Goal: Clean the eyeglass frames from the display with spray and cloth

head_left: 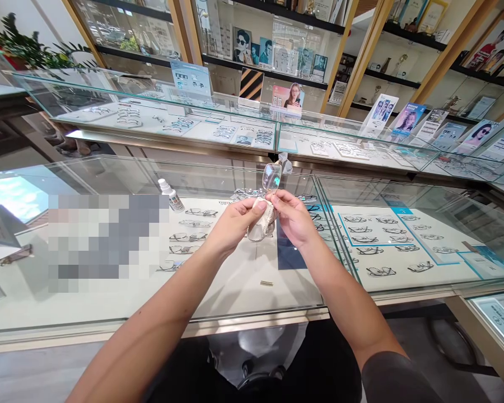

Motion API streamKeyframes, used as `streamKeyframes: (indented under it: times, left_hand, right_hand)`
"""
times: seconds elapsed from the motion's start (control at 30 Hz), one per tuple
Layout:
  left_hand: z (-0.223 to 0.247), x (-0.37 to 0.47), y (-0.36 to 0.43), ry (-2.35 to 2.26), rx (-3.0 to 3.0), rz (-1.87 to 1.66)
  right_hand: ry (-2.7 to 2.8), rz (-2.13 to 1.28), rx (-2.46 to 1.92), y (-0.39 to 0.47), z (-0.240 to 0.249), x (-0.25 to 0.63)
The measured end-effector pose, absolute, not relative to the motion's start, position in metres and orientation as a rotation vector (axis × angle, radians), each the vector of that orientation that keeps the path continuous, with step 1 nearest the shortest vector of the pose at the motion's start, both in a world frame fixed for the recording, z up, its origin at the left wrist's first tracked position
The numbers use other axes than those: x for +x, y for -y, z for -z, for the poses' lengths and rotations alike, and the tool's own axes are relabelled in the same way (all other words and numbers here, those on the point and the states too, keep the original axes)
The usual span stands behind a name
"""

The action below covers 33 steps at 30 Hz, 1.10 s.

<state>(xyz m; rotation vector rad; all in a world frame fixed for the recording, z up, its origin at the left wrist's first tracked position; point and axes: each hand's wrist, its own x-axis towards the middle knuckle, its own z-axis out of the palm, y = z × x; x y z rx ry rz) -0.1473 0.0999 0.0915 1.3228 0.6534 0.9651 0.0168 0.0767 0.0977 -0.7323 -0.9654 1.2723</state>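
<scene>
Above the glass counter, my left hand (239, 218) pinches a pale cloth (260, 226), which hangs below the fingers with a stitched-looking edge. My right hand (289, 212) is beside it, its fingers closed on a pair of eyeglasses. One lens of the eyeglasses (272, 176) stands upright above the fingertips; the other lens seems covered by the cloth and my left thumb. Both hands nearly touch at the middle of the frame.
On the counter to the left stands a white spray bottle (171, 196). Rows of eyeglasses (187, 237) lie under the glass. A small gold-coloured piece (266, 284) is near the front. Behind are another display case (218, 126) and shelves.
</scene>
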Motion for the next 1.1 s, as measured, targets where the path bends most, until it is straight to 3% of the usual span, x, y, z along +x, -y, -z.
streamKeyframes:
  times: [0.43, 1.1]
  left_hand:
    - [-0.0926, -0.1504, -0.0992, -0.517, 1.251, -0.812]
    - [-0.0963, -0.1436, -0.094, -0.538, 1.265, -0.922]
  right_hand:
    - [0.888, -1.315, -0.652, -0.0805, -0.0929, 0.0168]
    - [0.8, -1.302, -0.612, -0.0827, -0.092, 0.0169]
